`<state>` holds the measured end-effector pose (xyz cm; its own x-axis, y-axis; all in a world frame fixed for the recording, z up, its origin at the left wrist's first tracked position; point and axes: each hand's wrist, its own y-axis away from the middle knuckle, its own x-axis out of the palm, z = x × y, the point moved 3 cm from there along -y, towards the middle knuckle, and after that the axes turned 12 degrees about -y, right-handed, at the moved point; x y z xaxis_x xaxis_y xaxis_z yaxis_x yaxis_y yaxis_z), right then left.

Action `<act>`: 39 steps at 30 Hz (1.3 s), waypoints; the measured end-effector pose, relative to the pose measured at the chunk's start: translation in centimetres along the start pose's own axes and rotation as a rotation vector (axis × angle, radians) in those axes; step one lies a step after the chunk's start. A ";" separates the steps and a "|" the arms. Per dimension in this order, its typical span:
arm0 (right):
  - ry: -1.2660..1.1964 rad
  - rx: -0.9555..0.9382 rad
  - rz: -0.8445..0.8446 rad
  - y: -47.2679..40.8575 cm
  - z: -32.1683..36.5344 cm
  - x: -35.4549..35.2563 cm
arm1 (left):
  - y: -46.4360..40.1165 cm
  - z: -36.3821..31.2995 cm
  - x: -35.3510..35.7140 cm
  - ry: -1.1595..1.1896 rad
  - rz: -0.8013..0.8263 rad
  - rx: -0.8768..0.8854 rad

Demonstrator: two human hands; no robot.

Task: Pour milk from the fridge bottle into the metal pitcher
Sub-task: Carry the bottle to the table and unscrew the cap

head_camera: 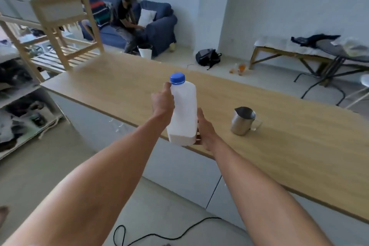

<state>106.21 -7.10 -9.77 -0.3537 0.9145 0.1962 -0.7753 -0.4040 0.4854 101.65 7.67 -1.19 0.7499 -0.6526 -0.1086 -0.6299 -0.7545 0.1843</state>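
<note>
Gripping the capped milk bottle (182, 114), left fingers (167, 88) wrap its neck, right fingers (199, 114) its base.

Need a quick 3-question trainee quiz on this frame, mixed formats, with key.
1. True or false: the blue cap is off the milk bottle.
2. Which hand supports the bottle near its base? A) left hand B) right hand
3. Fill in: the metal pitcher stands upright on the wooden ____, apart from both hands.

Key: 1 false; 2 B; 3 countertop.
</note>
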 end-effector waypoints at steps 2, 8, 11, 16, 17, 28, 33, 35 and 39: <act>-0.008 -0.006 -0.050 -0.8 0.6 -1.6 | -0.8 0.1 2.3 0.018 0.054 -0.009; -0.095 -0.017 -0.191 -2.8 1.4 -4.7 | -2.7 0.3 8.0 -0.005 0.218 0.004; -0.143 -0.024 -0.240 -3.6 1.7 -5.3 | -3.4 0.7 10.0 -0.043 0.294 0.045; -0.169 -0.039 -0.298 -4.2 2.2 -6.2 | -4.1 2.3 12.3 -0.134 0.350 0.075; -0.176 -0.044 -0.308 -4.3 2.2 -6.4 | -4.3 2.7 12.8 -0.135 0.361 0.076; -0.185 -0.077 -0.381 -6.0 2.1 -8.8 | -4.7 4.2 15.8 -0.155 0.444 0.062; -0.214 -0.086 -0.397 -6.7 1.6 -9.2 | -4.8 4.3 15.9 -0.179 0.455 0.098; -0.211 -0.094 -0.406 -6.0 1.9 -9.1 | -4.9 4.6 16.0 -0.187 0.453 0.114; -0.116 -0.386 -0.666 -4.4 4.6 -9.1 | -4.7 4.6 15.8 -0.213 0.440 0.157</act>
<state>115.26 -13.57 -9.75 0.2916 0.9543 0.0657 -0.9398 0.2730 0.2054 115.54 0.53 -8.26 0.3591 -0.8983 -0.2531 -0.9119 -0.3954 0.1097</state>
